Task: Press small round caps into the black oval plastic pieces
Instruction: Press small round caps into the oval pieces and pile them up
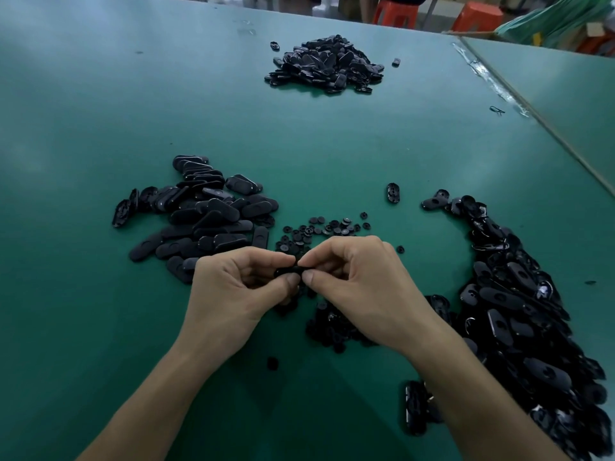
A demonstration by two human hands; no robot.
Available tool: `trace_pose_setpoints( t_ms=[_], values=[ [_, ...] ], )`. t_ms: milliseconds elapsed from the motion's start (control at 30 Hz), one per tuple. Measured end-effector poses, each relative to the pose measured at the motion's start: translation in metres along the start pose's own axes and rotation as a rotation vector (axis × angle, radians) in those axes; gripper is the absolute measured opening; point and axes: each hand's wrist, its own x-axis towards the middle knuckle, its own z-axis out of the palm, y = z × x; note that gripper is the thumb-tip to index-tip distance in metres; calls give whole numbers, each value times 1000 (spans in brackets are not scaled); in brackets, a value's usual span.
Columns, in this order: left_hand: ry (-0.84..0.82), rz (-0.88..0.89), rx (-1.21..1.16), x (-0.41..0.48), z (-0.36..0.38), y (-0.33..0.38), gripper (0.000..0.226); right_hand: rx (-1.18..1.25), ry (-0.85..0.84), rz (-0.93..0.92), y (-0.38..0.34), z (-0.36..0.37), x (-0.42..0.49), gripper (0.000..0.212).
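One black oval piece [289, 270] pinched by left hand [238, 287] and right hand [361, 284], hands close together. Small round caps [319, 227] scattered at 12 o'clock of hands. Piece judged light, stiff, slick; best gripped at ends.

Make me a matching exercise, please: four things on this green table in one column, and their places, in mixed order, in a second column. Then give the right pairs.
Things
1. small round caps
2. far pile of oval pieces
3. held oval piece
4. lone oval piece

Places
A. lying alone on the green table, beyond the caps and to their right
B. pinched between the left hand and the right hand
C. at the far side of the table, toward the orange stools
D. scattered just beyond the hands

Pairs: 1-D, 2-C, 3-B, 4-A
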Motion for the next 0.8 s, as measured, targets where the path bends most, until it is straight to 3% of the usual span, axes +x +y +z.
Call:
trace_pose_setpoints(
  t_ms=[300,433,567,700,800],
  values=[
    [87,142,140,0,-2,-5,26,21,-23,35,3,-4,13,14],
    [165,262,328,2,-8,-7,29,-40,173,90,20,-22,27,15],
    [290,348,483,6,-15,-5,24,-257,326,155,40,-45,42,24],
    [436,235,571,10,-26,-5,19,-476,188,331,61,-55,65,54],
    [447,205,658,12,-29,-3,11,-675,85,437,71,-58,80,53]
  ],
)
